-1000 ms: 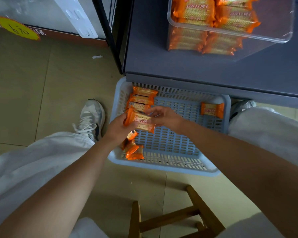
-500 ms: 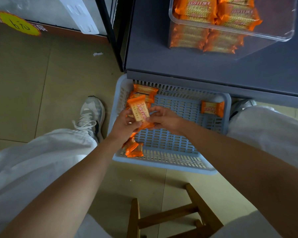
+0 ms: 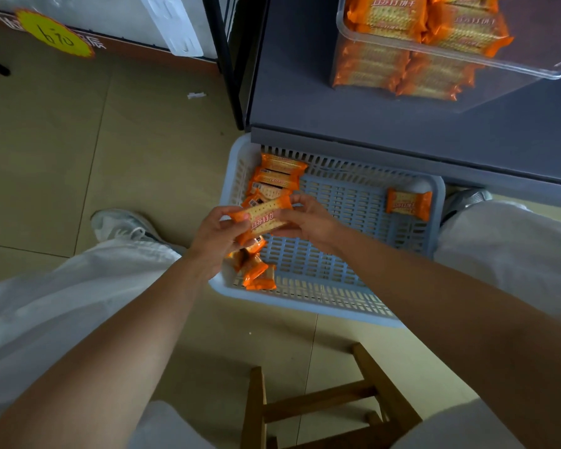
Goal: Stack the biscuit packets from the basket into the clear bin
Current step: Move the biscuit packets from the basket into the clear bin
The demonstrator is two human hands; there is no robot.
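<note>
Over the left half of the pale blue slotted basket (image 3: pixel 337 306), both my hands hold orange biscuit packets (image 3: pixel 263 216). My left hand (image 3: pixel 216 238) grips their left end, my right hand (image 3: pixel 308 218) pinches the right end. The top packet lies roughly level with its printed face up. Several more packets (image 3: pixel 280 176) lie against the basket's left wall, a few (image 3: pixel 256 270) at its near-left corner, and one (image 3: pixel 408 204) at its far right. The clear bin (image 3: pixel 551 64) stands on the grey shelf above, stacked with orange packets (image 3: pixel 399 69).
The grey shelf top (image 3: pixel 353 115) overhangs the basket's far edge. A black frame post (image 3: pixel 230 76) stands left of it. A wooden stool (image 3: pixel 331 413) is under me, my white shoes (image 3: pixel 123 226) on the tiled floor either side of the basket.
The held packets turned from upright to nearly level and rose a little above the basket, both hands moving with them.
</note>
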